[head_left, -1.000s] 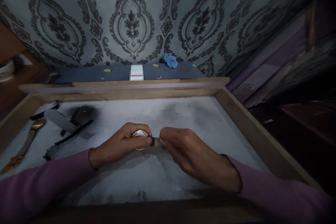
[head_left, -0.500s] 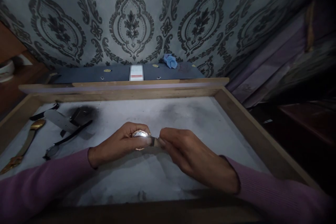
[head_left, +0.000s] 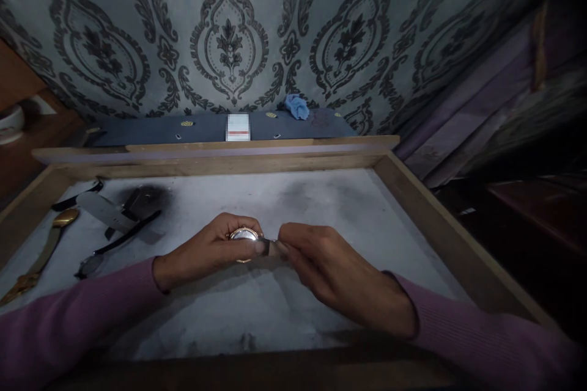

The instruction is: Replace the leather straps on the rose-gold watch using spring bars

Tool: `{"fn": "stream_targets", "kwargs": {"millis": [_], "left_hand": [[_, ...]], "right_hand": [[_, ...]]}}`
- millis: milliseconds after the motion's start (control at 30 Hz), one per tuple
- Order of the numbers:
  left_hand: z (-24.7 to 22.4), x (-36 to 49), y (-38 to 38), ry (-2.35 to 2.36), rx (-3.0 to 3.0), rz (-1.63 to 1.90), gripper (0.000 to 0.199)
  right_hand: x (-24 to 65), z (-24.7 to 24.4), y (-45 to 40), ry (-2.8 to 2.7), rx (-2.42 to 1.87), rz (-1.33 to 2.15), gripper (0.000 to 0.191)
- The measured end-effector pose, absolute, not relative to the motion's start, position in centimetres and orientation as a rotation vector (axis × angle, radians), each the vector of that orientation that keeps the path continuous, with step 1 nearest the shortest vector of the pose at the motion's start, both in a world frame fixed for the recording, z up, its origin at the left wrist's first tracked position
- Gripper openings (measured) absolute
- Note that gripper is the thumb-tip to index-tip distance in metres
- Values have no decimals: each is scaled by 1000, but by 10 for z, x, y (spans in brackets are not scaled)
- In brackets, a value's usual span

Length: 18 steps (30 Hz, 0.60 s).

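Observation:
A round, shiny watch case [head_left: 244,234] with a gold-coloured rim is gripped in my left hand [head_left: 211,252], the thumb lying across its lower part. From the case's right side a short flat metallic piece [head_left: 271,248] reaches to my right hand [head_left: 342,269], whose thumb and fingers pinch its far end. Whether that piece is a strap or a tool cannot be made out. Both hands are above the white surface of a wooden tray [head_left: 270,162], close together but apart.
At the tray's left lie a gold watch [head_left: 46,253], a grey strap [head_left: 105,211], a dark-strapped watch [head_left: 92,264] and a black strap [head_left: 76,197]. Behind the tray are a blue cloth [head_left: 297,107] and a small white label [head_left: 238,127]. A white bowl [head_left: 11,124] is far left.

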<state>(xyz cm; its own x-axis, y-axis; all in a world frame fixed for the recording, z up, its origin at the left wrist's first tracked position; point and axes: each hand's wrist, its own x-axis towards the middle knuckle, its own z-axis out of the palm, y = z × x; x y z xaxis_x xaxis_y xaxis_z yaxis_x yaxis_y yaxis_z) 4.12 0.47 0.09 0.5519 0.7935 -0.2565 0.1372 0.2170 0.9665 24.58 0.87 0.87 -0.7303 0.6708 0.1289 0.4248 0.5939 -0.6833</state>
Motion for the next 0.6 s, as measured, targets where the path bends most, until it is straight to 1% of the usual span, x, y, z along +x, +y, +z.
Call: {"fn": "stream_targets", "kwargs": {"millis": [600], "left_hand": [[-1,39,5,902,1275,529,22]], "right_hand": [[245,8,8,-2411,-887,945,28]]}}
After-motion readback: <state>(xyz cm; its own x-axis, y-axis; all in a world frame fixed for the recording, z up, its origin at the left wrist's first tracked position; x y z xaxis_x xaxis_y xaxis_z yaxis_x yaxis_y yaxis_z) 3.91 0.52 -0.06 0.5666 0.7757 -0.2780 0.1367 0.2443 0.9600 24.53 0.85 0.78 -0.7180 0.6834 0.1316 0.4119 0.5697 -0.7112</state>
